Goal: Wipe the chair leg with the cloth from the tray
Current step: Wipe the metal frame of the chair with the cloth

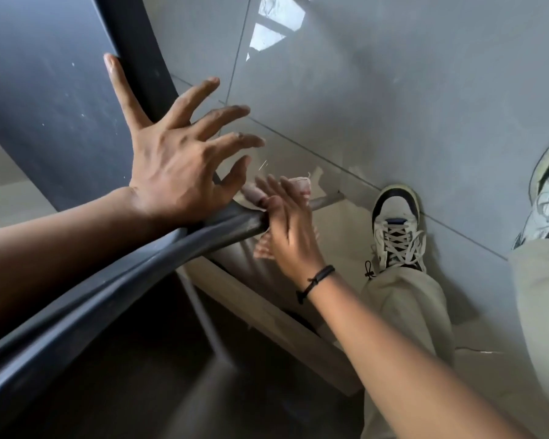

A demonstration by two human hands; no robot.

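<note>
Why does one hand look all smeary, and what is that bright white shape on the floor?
In the head view, the right hand is motion-blurred as it holds the cloth against the chair leg; the left hand is sharp; the white patch is window glare on the glossy floor tiles.

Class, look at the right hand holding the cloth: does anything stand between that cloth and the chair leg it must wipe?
Nothing visible does. The right hand already presses the cloth against the chair leg.

No legible text or labels anywhere.
</note>
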